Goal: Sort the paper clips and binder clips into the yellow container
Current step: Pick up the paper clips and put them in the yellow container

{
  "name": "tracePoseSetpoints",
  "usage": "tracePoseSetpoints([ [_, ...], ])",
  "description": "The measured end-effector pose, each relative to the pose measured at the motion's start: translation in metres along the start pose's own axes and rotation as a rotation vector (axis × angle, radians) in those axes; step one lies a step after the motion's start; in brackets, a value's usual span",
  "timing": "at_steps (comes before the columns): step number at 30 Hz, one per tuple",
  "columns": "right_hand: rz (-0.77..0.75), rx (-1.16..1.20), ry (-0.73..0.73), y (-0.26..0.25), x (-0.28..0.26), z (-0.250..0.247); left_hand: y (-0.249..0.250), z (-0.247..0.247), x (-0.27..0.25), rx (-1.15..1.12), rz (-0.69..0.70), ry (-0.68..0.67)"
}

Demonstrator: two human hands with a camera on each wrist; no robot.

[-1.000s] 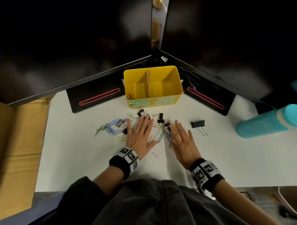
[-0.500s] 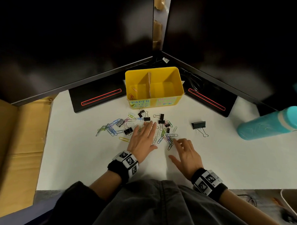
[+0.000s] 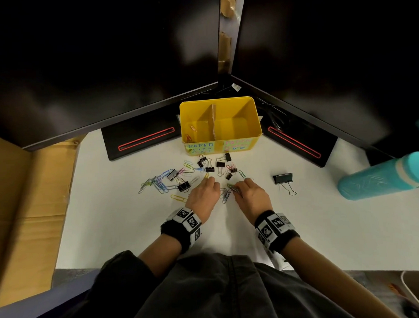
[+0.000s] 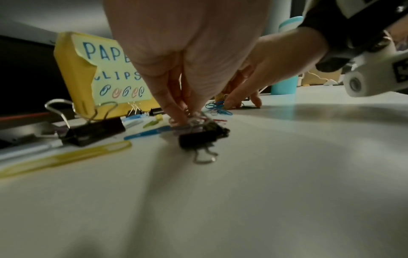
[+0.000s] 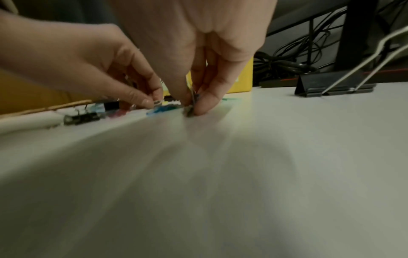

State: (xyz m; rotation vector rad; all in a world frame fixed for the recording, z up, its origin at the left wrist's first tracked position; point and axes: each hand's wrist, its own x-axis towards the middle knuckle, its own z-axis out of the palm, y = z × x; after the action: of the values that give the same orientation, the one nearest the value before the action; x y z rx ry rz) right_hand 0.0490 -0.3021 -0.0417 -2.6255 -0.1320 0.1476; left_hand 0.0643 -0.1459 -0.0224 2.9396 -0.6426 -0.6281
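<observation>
Pinching with the right grip [image 3: 249,196], thumb and forefinger closing on a thin paper clip [image 5: 191,104] standing on edge at the rim of the blue-green bunch [image 3: 227,194]. Bunching the left grip [image 3: 201,195] fingertips-down just beside it, nipping a pale paper clip [image 4: 194,120] that is touching a small black binder clip [image 4: 203,135]; too blurred for telling whether it is lifting clear. Both grips working side by side, nearly touching, on the white surface [image 3: 134,229]. Straight ahead of them, past the scattered clips [image 3: 204,167], sitting the yellow container [image 3: 216,100], its divider running away from the person, its left compartment labelled for paper clips and already holding a couple. That compartment lying nearer the left grip, so probably calling for a short forward reach. Half a second ago lying flat with fingers spread over the pile; now curling into pinches, with the container and the large binder clip [image 3: 282,178] staying put.
</observation>
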Motion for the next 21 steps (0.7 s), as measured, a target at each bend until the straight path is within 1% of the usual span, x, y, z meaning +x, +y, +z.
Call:
tracePoseSetpoints([
  [2,0.02,0.053,0.015,0.003,0.003,-0.008,-0.001,-0.004,0.003,-0.009,-0.034,-0.014],
  [5,0.035,0.205,0.105,-0.001,0.01,-0.029,-0.006,-0.009,0.008,-0.126,-0.11,-0.006],
  [8,0.053,0.41,0.187,-0.017,0.019,-0.056,-0.006,-0.013,0.01,-0.115,-0.078,-0.025],
  [10,0.088,0.574,0.185,-0.034,0.033,-0.07,-0.006,-0.016,0.009,-0.095,-0.049,-0.031],
  [12,0.081,0.661,0.173,-0.05,0.054,-0.08,-0.007,-0.017,0.008,-0.081,-0.034,-0.026],
  [16,0.029,0.649,0.193,-0.08,0.102,-0.084,-0.008,-0.014,0.005,-0.074,0.005,0.01],
  [17,0.032,0.638,0.173,-0.085,0.113,-0.082,-0.009,-0.013,0.004,-0.092,0.007,0.016],
  [19,0.054,0.638,0.071,-0.091,0.131,-0.078,-0.014,-0.011,0.004,-0.187,-0.009,0.043],
  [20,0.063,0.603,0.042,-0.091,0.136,-0.076,-0.018,-0.01,0.003,-0.26,-0.03,0.062],
  [21,0.068,0.534,0.049,-0.089,0.139,-0.075,-0.022,-0.009,0.003,-0.336,-0.051,0.076],
])
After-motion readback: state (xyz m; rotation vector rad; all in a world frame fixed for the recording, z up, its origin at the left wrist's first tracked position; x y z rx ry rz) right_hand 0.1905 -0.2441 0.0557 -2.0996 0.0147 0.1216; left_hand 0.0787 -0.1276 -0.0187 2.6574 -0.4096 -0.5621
